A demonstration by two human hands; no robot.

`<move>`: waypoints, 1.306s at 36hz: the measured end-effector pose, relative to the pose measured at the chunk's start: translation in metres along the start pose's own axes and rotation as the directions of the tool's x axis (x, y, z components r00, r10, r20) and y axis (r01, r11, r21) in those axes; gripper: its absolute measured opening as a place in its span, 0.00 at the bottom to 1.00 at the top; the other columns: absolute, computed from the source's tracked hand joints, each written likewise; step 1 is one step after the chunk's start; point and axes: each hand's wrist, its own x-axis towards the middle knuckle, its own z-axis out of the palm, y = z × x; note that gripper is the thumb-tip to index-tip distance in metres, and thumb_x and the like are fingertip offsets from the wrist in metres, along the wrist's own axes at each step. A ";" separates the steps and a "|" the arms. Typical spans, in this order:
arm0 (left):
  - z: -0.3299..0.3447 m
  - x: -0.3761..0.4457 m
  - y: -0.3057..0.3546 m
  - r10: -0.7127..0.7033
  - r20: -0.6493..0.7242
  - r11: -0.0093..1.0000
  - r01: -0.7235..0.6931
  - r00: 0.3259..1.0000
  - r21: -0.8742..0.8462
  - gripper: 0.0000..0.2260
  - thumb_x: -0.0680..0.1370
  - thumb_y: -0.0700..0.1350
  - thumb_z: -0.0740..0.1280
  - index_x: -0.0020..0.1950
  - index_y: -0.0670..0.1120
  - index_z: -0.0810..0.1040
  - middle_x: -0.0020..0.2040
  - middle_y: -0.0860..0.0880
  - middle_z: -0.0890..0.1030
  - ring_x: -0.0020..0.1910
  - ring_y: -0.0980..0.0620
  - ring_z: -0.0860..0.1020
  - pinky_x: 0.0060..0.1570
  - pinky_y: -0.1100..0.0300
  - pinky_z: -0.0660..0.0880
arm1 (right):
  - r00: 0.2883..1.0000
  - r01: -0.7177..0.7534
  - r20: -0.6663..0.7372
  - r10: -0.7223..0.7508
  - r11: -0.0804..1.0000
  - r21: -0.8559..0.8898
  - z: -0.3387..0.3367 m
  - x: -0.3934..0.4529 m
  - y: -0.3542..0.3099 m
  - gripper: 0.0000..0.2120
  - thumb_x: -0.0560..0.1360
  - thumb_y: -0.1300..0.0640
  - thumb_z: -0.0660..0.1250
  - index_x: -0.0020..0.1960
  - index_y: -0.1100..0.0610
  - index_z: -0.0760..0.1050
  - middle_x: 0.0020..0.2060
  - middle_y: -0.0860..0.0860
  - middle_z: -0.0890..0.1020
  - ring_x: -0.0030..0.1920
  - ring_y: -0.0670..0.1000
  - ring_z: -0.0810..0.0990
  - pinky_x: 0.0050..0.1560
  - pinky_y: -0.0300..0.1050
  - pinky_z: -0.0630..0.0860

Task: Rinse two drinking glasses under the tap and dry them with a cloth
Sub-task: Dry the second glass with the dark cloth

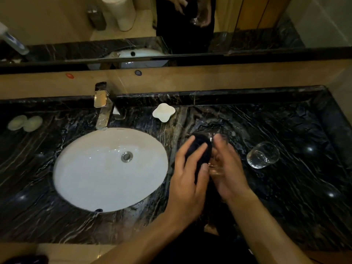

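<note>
Drying is in hand: over the black marble counter [285, 197] a clear drinking glass [216, 164] is gripped by the right hand [226, 168] while a dark cloth [200, 149] is pressed against it by the left hand [187, 174], fingers curled round it; next, the second clear glass [262, 155], lying tilted nearby, probably needs wiping.

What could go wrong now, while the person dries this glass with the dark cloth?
The glass is held above the hard stone counter; if it is still wet, it may slip from the right hand and break. The second glass stands close by, so an elbow or the cloth could knock it over.
</note>
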 end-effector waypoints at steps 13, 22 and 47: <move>0.006 0.005 -0.007 -0.225 -0.166 0.958 0.187 0.960 -0.220 0.16 0.83 0.48 0.56 0.69 0.62 0.68 0.71 0.56 0.71 0.73 0.59 0.67 0.71 0.63 0.64 | 0.985 -0.151 0.076 0.153 0.988 -0.031 0.000 -0.006 -0.001 0.31 0.78 0.35 0.52 0.62 0.57 0.79 0.53 0.57 0.86 0.49 0.53 0.85 0.46 0.47 0.80; -0.005 0.022 -0.002 -0.120 -0.123 0.993 0.119 0.985 -0.010 0.17 0.84 0.47 0.57 0.73 0.49 0.71 0.73 0.51 0.69 0.72 0.62 0.66 0.68 0.72 0.61 | 0.997 -0.062 0.033 0.070 0.978 -0.199 0.004 -0.003 -0.004 0.23 0.81 0.38 0.53 0.62 0.52 0.77 0.54 0.54 0.85 0.49 0.55 0.85 0.47 0.52 0.79; -0.005 0.029 -0.005 -0.396 -0.089 0.869 0.342 0.914 -0.358 0.15 0.82 0.51 0.58 0.68 0.56 0.76 0.65 0.57 0.78 0.65 0.59 0.75 0.68 0.50 0.72 | 1.000 0.005 0.000 -0.005 0.978 -0.209 0.004 -0.005 0.004 0.29 0.77 0.33 0.50 0.67 0.48 0.74 0.48 0.56 0.87 0.50 0.58 0.86 0.50 0.56 0.82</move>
